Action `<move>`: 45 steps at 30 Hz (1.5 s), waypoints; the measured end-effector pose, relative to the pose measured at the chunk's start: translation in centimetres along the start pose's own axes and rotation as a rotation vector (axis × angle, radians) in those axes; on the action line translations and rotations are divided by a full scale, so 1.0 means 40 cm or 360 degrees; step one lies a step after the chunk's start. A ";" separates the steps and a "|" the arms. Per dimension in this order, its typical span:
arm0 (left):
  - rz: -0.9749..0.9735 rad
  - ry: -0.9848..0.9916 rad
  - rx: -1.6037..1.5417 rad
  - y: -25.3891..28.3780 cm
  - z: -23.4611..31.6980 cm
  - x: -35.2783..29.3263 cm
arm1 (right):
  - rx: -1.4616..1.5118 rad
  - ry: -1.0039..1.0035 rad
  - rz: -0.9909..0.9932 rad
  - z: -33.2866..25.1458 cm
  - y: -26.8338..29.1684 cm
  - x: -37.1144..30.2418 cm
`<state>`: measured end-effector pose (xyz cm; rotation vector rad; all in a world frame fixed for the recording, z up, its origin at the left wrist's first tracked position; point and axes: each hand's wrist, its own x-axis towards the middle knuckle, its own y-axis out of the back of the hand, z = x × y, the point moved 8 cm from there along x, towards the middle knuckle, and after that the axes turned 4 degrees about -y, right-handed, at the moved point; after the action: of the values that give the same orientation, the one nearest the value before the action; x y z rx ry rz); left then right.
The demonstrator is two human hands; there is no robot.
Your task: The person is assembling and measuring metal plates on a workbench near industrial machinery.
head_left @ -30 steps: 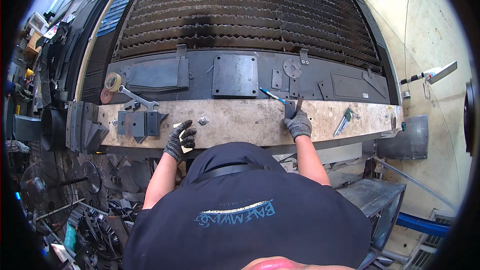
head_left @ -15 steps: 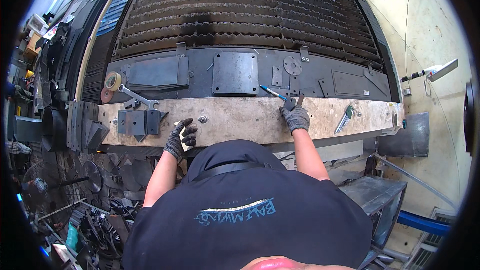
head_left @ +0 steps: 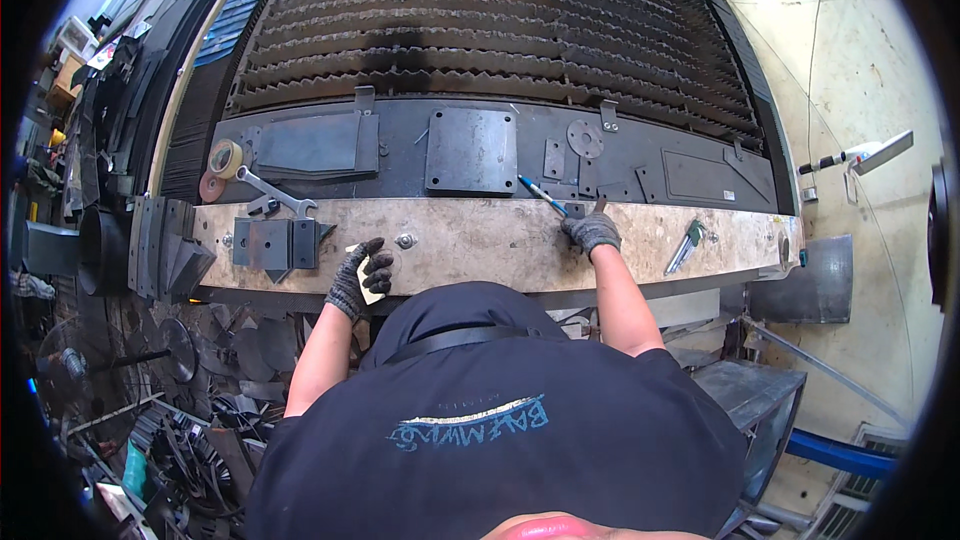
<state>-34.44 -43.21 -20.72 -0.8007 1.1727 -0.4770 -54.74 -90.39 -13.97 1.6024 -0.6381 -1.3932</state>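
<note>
My left hand point(head_left: 360, 278), in a grey glove with dark fingers, is curled around a flat cream-coloured pad point(head_left: 373, 293) at the bench's near edge. The pad's kind is not clear, as the fingers cover most of it. My right hand point(head_left: 593, 231), gloved the same way, rests over the pale bench strip point(head_left: 470, 240) with its fingers closed about a small dark metal piece point(head_left: 574, 210). Just left of these fingers lies a blue marker pen point(head_left: 540, 193), its near end reaching the piece. A square steel plate point(head_left: 472, 150) with corner holes lies beyond the pen.
Left on the bench are dark plates point(head_left: 275, 243), an open-ended wrench point(head_left: 275, 192) and a tape roll point(head_left: 226, 157). A hex key set point(head_left: 685, 246) lies right. A round flange point(head_left: 585, 138) and flat metal parts lie farther back, before a slatted cutting bed point(head_left: 480, 35).
My right hand has shifted slightly, and the small dark piece at its fingers now sits a little farther left. My left hand stays on the pad. The view has tilted slightly.
</note>
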 end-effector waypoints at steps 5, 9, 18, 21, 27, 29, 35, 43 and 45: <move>-0.0148 0.0066 -0.0100 0.018 -0.004 0.015 | 0.0481 0.0068 -0.0298 0.072 -0.044 0.029; -0.0161 0.0005 -0.0083 0.025 0.004 0.019 | 0.0774 0.0035 -0.0338 0.069 0.017 0.039; -0.0097 0.0058 0.0017 0.016 0.011 0.015 | 0.0563 0.0185 -0.0162 -0.160 0.148 0.164; 0.0069 0.0055 0.0046 0.013 0.009 0.004 | 0.0165 0.0650 0.0440 -0.286 0.186 0.206; -0.0005 0.0113 -0.0064 0.017 0.005 0.000 | -0.0236 0.0336 -0.0007 -0.368 0.114 0.241; 0.0119 0.0087 -0.0040 0.007 0.008 -0.003 | -0.0305 0.0329 -0.0043 -0.376 0.101 0.248; 0.0051 0.0187 -0.0128 -0.035 0.013 -0.011 | -0.0350 0.0277 -0.0211 -0.370 0.062 0.237; 0.0118 0.0260 0.0039 -0.066 0.007 -0.013 | -0.0105 0.0194 -0.0080 -0.322 0.082 0.230; 0.0138 0.0254 0.0016 -0.047 0.000 -0.011 | -0.0075 0.0251 0.0025 -0.307 0.094 0.226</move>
<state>-34.45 -44.12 -19.01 -0.7100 1.3463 -0.4811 -40.22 -96.19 -15.60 1.6472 -0.5195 -1.2469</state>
